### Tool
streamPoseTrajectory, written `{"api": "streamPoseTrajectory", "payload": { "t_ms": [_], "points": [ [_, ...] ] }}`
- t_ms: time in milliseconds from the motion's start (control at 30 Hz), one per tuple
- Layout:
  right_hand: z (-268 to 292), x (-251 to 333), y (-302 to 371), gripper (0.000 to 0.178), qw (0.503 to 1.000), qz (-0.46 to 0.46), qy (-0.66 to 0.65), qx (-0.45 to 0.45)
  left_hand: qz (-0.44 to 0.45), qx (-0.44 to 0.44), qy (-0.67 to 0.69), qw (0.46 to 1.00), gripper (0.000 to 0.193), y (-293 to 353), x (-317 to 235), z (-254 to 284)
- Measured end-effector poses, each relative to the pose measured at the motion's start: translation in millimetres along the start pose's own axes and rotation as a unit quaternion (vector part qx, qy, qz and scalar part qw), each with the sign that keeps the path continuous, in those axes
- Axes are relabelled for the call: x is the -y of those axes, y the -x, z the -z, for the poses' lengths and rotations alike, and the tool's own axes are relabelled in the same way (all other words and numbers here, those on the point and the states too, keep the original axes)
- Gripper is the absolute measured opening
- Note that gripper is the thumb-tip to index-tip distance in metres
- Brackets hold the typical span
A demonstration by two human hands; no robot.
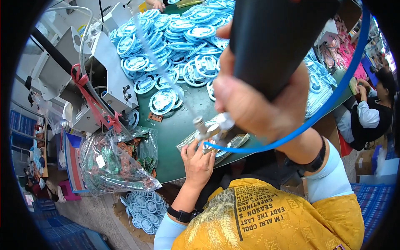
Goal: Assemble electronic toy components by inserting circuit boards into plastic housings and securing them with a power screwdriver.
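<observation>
My right hand is wrapped round the thick black body of a power screwdriver, slanting down toward the table's near edge. Its metal tip stands just above my left hand, where a clear thin tube and a blue hose join it. My left hand's fingers bend together over a flat metal-looking fixture directly below the tip. What those fingers hold is mostly hidden by the tool. A heap of round light-blue plastic parts covers the far side of the green table.
A clear bag of small green and brown circuit boards lies at the table's left edge, beside a grey machine. More blue parts fill a box on the floor. Another person sits at right; a co-worker's hand is across the table.
</observation>
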State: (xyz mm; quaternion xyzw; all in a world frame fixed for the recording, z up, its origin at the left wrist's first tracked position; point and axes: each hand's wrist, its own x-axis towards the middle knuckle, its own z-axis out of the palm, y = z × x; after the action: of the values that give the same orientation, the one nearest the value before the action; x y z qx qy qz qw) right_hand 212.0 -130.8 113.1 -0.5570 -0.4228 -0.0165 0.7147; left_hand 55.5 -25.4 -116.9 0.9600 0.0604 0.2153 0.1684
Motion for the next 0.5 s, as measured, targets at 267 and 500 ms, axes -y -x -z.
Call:
{"api": "streamPoseTrajectory", "payload": {
  "t_ms": [267,500],
  "points": [
    [-13.8,-27.1,18.2,0.047,0.999,0.026,-0.012,0.039,-0.015,-0.002,0.032,0.999,0.017,3.6,4.7,-6.0],
    [-16.0,-28.8,22.3,0.043,1.000,-0.004,0.001,0.023,-0.003,0.012,0.027,1.000,0.017,2.6,4.1,-2.4]
  ]
}}
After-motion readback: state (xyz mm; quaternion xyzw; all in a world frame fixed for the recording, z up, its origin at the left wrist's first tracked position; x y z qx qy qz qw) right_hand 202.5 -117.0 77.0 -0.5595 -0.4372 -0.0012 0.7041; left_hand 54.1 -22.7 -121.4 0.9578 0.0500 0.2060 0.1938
